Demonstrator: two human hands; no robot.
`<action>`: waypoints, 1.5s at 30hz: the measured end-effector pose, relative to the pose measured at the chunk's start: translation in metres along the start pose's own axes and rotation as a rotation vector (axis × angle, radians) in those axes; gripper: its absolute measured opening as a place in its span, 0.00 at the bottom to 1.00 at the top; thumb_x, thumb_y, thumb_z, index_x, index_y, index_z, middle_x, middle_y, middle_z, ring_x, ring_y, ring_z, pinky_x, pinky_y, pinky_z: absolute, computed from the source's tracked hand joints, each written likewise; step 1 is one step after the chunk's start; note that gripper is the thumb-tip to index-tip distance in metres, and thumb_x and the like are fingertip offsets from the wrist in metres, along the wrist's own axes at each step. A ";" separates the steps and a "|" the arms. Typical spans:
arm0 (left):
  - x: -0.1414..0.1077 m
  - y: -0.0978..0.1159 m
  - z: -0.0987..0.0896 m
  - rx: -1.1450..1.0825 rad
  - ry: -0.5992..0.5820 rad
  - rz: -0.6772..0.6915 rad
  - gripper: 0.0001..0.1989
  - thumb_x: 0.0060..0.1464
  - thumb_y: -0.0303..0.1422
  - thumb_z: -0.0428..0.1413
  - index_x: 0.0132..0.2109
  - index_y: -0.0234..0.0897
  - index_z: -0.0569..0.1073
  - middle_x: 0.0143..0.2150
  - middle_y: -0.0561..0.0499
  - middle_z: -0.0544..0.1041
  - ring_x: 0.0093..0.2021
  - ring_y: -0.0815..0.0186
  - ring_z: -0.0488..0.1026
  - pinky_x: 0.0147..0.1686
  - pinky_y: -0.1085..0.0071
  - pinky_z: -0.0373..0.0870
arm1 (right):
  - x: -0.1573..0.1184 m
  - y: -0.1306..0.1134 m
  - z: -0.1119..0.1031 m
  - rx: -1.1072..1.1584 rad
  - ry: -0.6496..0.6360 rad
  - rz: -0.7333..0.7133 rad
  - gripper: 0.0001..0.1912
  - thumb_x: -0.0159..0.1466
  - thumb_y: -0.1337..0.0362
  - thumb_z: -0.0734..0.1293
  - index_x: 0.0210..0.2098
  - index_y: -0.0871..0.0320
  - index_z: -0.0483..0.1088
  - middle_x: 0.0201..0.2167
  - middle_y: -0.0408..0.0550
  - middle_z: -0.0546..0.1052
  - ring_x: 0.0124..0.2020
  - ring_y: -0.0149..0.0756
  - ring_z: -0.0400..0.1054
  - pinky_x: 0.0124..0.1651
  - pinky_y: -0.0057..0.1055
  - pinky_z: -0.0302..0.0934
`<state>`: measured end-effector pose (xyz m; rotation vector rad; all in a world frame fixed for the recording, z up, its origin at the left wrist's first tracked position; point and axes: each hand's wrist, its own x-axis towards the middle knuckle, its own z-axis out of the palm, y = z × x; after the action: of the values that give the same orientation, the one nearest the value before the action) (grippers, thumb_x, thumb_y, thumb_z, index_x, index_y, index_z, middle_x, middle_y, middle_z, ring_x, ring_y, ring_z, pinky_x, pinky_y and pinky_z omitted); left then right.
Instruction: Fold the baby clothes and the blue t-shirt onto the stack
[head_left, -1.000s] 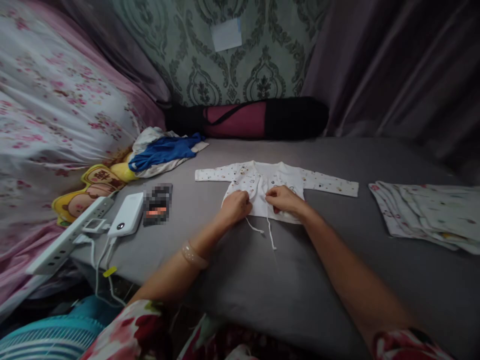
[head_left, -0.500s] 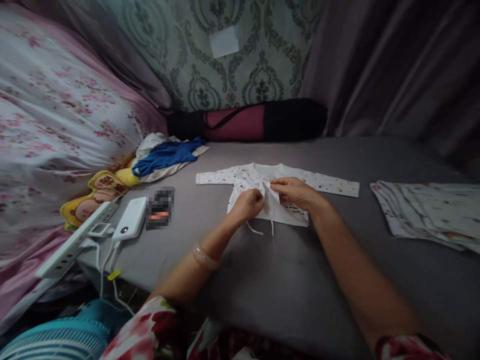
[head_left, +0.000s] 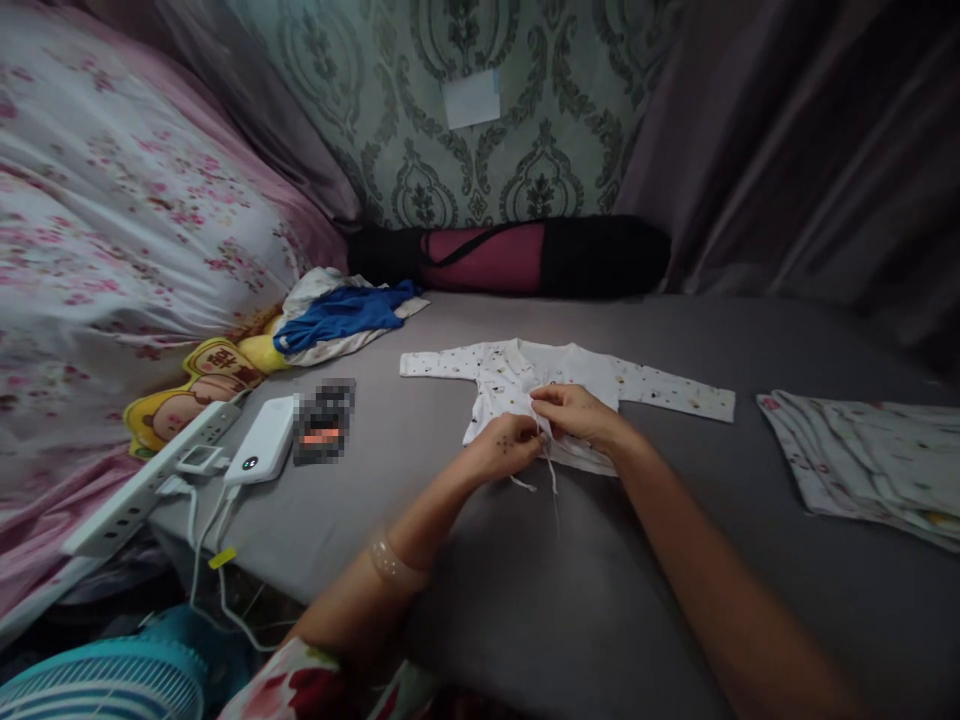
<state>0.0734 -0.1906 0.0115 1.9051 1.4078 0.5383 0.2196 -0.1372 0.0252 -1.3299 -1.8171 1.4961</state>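
Observation:
A small white printed shirt (head_left: 502,385) lies spread on the grey surface, its sleeves stretched out to both sides. My left hand (head_left: 506,447) is closed over the lower front of the shirt, fingers pinched at a white tie string (head_left: 553,475) that hangs past the hem. Just above and to the right, my right hand (head_left: 574,412) pinches the shirt's front near the middle, thumb and finger pressed together on the cloth or a string; which one is too small to tell.
Folded printed cloths (head_left: 862,460) lie at the right. On the left are a blue garment (head_left: 341,318), a white power bank (head_left: 262,440), a power strip (head_left: 150,480) and a yellow plush (head_left: 169,410). A black and maroon bag (head_left: 487,258) lies at the back.
My left hand has moved right, closer beneath my right hand, near the hanging string. The front flap my right hand raised now lies lower. The view has shifted slightly.

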 end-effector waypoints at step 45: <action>0.003 -0.007 0.037 0.134 0.252 0.181 0.09 0.57 0.28 0.49 0.34 0.34 0.73 0.33 0.48 0.76 0.35 0.65 0.72 0.37 0.72 0.66 | 0.002 0.000 -0.002 0.143 0.058 0.094 0.13 0.60 0.67 0.64 0.43 0.63 0.74 0.17 0.39 0.68 0.16 0.24 0.56 0.21 0.23 0.51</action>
<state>0.0951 -0.1972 -0.0185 2.1454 1.4662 0.8133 0.2205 -0.1339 0.0252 -1.3906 -1.6004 1.5867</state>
